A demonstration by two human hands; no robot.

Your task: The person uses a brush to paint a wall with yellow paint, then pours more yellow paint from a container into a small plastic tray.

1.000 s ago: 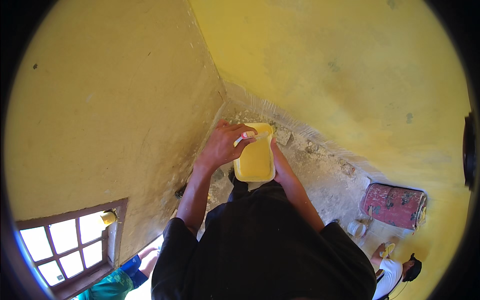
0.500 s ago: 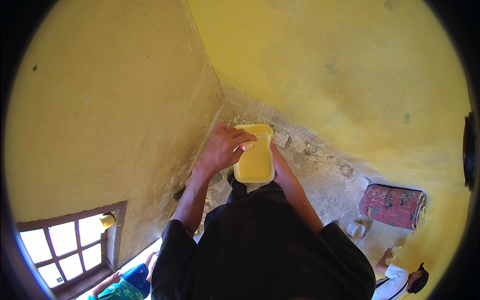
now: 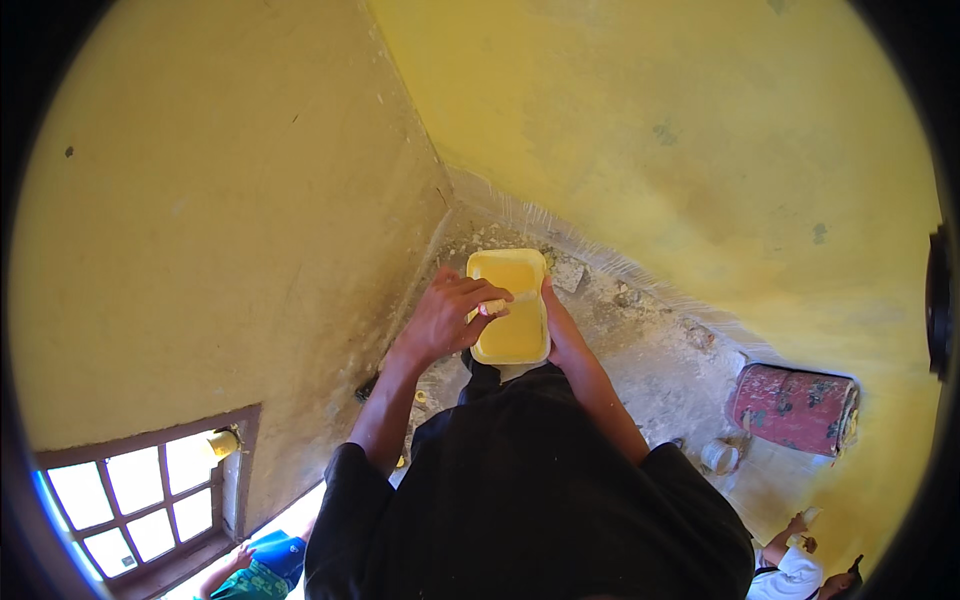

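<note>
Low in front of my body is a rectangular tub [image 3: 510, 353] with a pale rim and yellow paint inside. My right hand [image 3: 562, 328] grips the tub along its right side, fingers mostly hidden beneath it. From the left, my left hand [image 3: 452, 312] reaches over the rim with its fingers closed round a paintbrush [image 3: 492, 308]. The brush's light handle has a reddish end pointing back toward me. Its head lies over the paint, partly covered by my fingers, so I cannot tell how deep it dips.
Two yellow walls meet at a corner ahead, above a dusty, rubble-strewn floor [image 3: 640, 345]. To the right lie a worn red drum [image 3: 795, 408] and a whitish bucket [image 3: 719, 457]. A person [image 3: 790, 575] works lower right; another [image 3: 262, 570] is by the barred window [image 3: 140, 495].
My left hand and the brush have shifted slightly nearer to me over the tub. The tub stays nearly in place. The person at lower right has moved lower in view.
</note>
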